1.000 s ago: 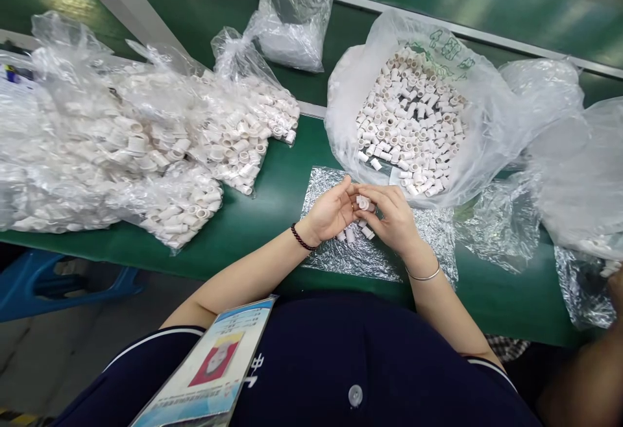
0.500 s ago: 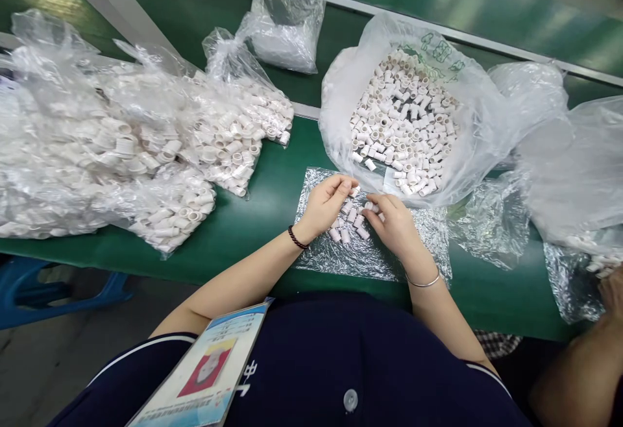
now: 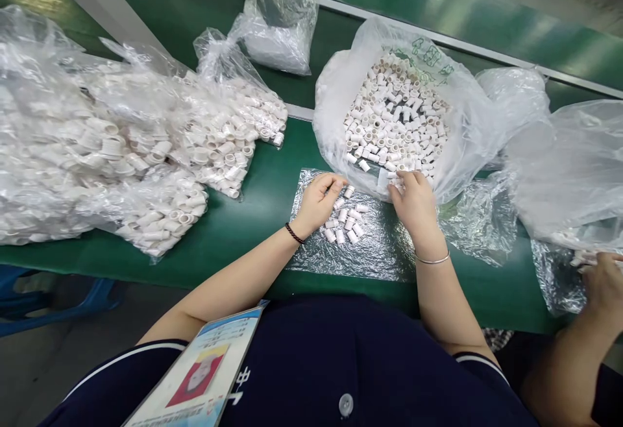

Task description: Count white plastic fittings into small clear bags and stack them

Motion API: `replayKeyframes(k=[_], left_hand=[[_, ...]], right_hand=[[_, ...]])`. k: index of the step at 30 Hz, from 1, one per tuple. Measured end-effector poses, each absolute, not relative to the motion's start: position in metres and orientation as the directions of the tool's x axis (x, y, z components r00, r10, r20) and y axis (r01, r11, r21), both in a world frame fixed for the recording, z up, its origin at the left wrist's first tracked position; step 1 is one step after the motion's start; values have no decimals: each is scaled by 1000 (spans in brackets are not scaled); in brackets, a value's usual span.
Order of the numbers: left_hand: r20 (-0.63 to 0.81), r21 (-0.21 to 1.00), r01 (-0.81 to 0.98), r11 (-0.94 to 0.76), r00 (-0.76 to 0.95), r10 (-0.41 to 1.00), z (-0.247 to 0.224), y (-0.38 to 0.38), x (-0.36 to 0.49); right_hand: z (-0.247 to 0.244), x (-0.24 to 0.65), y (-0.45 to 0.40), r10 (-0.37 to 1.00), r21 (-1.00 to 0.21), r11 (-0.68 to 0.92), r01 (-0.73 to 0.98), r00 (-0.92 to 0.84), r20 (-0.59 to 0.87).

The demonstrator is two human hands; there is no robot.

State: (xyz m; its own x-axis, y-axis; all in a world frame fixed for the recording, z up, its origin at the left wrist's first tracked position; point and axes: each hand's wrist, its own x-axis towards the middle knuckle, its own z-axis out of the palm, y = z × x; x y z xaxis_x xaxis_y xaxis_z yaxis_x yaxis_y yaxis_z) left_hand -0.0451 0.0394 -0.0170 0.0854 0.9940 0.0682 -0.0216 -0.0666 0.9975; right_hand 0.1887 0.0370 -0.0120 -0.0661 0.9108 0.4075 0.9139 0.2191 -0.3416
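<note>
Several short white tubes (image 3: pixel 350 222) lie on a flat clear plastic bag (image 3: pixel 370 258) before me. My left hand (image 3: pixel 320 201) is at the tubes' upper left, its thumb and fingers pressed together; what it holds, if anything, is too small to make out. Beyond the flat bag, a big open plastic bag (image 3: pixel 335 115) holds a heap of white tubes (image 3: pixel 399 115). At the near edge of that heap is my right hand (image 3: pixel 415 203), thumb and fingers apart, fingertips among the tubes. Whether it grips one is hidden.
Filled clear bags of white tubes (image 3: pixel 165 148) cover the left of the green table (image 3: pixel 263 219). A crumpled bag (image 3: pixel 491 219) lies right of centre. At the far right, another person's hand (image 3: pixel 603 284) is beside more bags. A blue stool (image 3: pixel 92 300) stands lower left.
My right hand has moved from the loose tubes up and right to the heap in the open bag. My left hand has stayed nearly in place. More loose tubes show between the hands.
</note>
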Motion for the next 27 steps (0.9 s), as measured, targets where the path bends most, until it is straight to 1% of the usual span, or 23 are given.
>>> replayKeyframes(k=[4, 7, 12, 15, 17, 20, 22, 24, 27], left_hand=[[51, 999, -23, -49, 116, 992, -16, 37, -42], [50, 999, -23, -47, 127, 991, -14, 35, -41], [47, 998, -43, -42, 130, 990, -11, 32, -40], [35, 997, -70, -26, 128, 991, -9, 30, -40], [20, 995, -96, -9, 121, 992, -8, 29, -40], [-9, 991, -135, 26, 129, 992, -7, 28, -39], [-61, 972, -214, 98, 174, 983, -6, 28, -38], [-136, 915, -342, 215, 240, 961, -5, 28, -38], [-236, 765, -501, 403, 364, 901, -4, 29, -37]], right_hand=[[-22, 185, 55, 910, -247, 195, 949, -81, 406], [-25, 176, 58, 909, -210, 180, 961, -81, 409], [-24, 170, 54, 941, -193, 128, 973, -57, 333], [-23, 171, 52, 947, -223, 122, 967, -46, 318], [-22, 171, 49, 938, -262, 171, 950, -75, 338], [-18, 167, 44, 890, -307, 306, 901, -156, 428], [-13, 160, 39, 849, -328, 395, 858, -205, 486], [-8, 151, 34, 809, -344, 484, 804, -262, 526], [-4, 137, 29, 741, -369, 628, 685, -380, 554]])
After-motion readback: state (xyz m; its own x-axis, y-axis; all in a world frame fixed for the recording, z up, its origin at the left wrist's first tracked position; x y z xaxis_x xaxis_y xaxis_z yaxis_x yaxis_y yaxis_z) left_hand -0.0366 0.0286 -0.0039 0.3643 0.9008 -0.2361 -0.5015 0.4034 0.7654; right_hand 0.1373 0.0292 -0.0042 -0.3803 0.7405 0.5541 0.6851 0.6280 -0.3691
